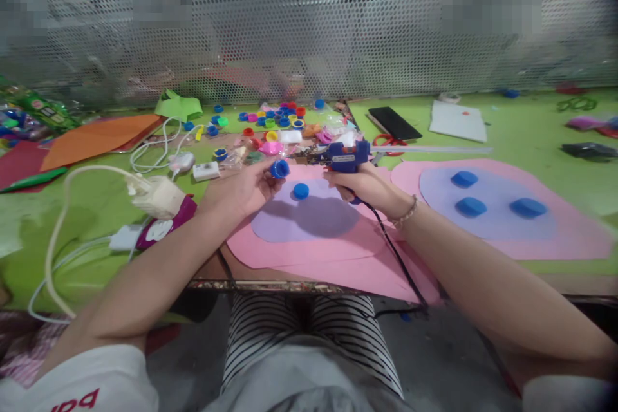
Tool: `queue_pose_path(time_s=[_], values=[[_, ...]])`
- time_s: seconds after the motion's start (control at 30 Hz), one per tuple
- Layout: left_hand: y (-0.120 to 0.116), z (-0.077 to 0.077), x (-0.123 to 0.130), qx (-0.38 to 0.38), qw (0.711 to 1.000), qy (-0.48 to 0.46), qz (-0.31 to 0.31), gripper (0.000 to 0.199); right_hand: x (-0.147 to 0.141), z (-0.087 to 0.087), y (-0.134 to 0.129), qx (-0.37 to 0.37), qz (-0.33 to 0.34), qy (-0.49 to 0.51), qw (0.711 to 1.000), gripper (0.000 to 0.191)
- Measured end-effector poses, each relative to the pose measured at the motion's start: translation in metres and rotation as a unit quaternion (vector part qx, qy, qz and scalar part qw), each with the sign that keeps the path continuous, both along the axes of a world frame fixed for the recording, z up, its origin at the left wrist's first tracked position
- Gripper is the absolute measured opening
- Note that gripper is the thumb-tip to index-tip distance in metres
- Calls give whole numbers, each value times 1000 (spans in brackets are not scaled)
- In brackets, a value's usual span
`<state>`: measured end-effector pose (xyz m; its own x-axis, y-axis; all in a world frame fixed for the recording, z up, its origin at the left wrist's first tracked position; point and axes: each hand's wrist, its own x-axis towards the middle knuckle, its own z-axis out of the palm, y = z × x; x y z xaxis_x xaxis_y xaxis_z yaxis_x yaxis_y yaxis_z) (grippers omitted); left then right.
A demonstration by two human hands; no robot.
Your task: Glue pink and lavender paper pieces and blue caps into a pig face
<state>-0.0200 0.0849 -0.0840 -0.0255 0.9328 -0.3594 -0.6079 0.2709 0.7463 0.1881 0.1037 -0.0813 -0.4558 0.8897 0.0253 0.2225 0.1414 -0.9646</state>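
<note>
Between the fingertips of my left hand [255, 190] is a blue bottle cap [279, 168], its hollow side turned partly toward me. My right hand [360, 185] grips a blue hot glue gun [345, 156], its nozzle pointing left toward that cap. A long pale glue stick [434, 150] sticks out of the gun's back. Below my hands lies a purple paper shape [304, 222] on pink paper [261, 254], with one blue cap [300, 191] on the purple. To the right, another purple shape [502, 232] on pink paper carries three blue caps [471, 207].
Loose colourful caps [270, 122] are scattered at the back. A phone [394, 123], red scissors [390, 143] and a white pad [458, 121] lie behind my right hand. Plugs and a purple power strip [167, 222] sit at left. The gun's black cord [398, 257] runs over the table edge.
</note>
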Motion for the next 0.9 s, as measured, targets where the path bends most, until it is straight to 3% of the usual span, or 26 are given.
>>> queue_pose_path(time_s=[0.9], values=[[2, -5, -3, 15, 1000, 8, 5, 6, 0, 2, 0, 6, 8, -40, 999, 25]])
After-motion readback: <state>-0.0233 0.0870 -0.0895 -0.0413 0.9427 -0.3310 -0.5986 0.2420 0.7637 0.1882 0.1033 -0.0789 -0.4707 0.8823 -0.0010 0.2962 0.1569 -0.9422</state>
